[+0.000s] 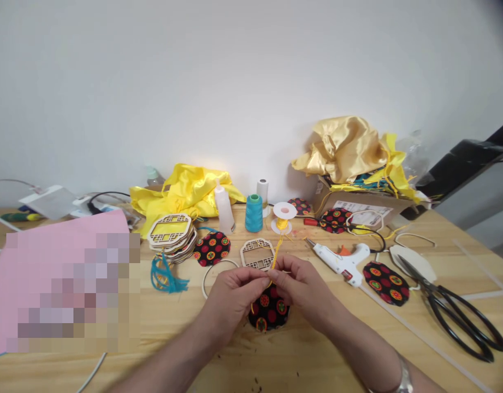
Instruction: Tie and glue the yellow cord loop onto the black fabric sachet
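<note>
My left hand (240,292) and my right hand (302,281) meet at the middle of the table, thumbs and fingers pinched close together. Both are closed on a yellow cord (277,252), which runs up from my fingertips towards a white spool (284,210) wound with yellow thread. Beneath my hands lies a black fabric piece with red and orange flower patterns (269,316), partly covered by them. Just behind my fingers rests a wooden lattice frame (257,254). A thin pale ring (207,277) sits beside my left hand.
A glue gun (341,262), large scissors (456,314) and another patterned piece (386,283) lie to the right. Stacked frames (169,232), teal threads (165,275) and pink sheet (50,262) are left. A teal spool (254,214), a bottle (224,210) and a box (357,204) stand behind.
</note>
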Demonstrator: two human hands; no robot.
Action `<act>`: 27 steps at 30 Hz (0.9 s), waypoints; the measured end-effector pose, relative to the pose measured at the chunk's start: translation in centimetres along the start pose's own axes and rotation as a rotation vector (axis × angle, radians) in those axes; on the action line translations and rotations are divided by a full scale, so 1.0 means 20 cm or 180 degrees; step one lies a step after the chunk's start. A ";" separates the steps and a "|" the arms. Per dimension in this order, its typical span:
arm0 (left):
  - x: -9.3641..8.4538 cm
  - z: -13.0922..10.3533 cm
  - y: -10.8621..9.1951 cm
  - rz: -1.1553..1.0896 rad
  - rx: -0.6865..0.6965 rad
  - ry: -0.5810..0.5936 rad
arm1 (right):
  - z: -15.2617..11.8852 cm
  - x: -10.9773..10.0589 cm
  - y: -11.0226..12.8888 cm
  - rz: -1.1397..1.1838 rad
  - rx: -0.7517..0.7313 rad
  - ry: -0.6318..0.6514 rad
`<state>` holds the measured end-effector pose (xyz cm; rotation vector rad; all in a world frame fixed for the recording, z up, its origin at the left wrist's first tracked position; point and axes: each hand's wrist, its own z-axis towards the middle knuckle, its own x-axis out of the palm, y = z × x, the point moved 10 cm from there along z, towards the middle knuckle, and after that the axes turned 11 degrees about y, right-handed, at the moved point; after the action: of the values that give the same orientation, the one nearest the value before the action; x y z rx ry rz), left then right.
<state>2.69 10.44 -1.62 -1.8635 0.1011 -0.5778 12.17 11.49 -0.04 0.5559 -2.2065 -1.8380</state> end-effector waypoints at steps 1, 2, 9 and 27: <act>0.00 0.00 0.00 0.0013 0.0005 -0.0020 | 0.00 -0.01 0.01 -0.0088 -0.0024 -0.0034; 0.00 0.00 0.00 0.0020 0.0007 -0.0012 | 0.00 -0.02 0.02 -0.0155 -0.0044 -0.0060; 0.02 -0.01 0.00 -0.0132 -0.0095 0.0093 | 0.00 -0.05 0.03 -0.0382 -0.0040 -0.0211; -0.03 -0.01 0.03 0.0324 -0.0177 -0.0061 | 0.01 -0.02 0.01 -0.0179 0.0184 0.0165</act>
<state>2.19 10.35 -2.33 -1.9053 0.1997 -0.4911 12.45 11.80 0.14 0.6755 -2.2380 -1.7706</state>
